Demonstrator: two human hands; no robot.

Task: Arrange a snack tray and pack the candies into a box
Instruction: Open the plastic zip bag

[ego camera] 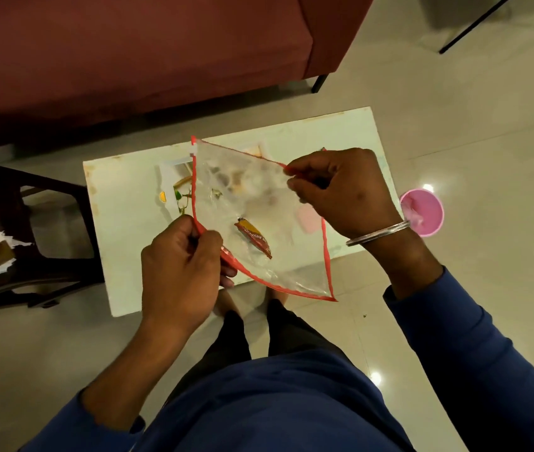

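Observation:
I hold a clear plastic pouch [269, 203] with red edging above a small white table [122, 230]. My left hand [182, 265] pinches its lower left edge. My right hand [340, 190] pinches its upper right edge. One red and yellow wrapped candy [254, 238] lies inside the pouch. Behind the pouch, blurred through the plastic, a white tray [169, 174] with snack items rests on the table. A pink item [308, 218] lies on the table under my right wrist.
A maroon sofa [145, 50] stands beyond the table. A dark chair [30, 233] with white paper and a brown box is at the left. A pink bin [422, 212] sits on the tiled floor at the right.

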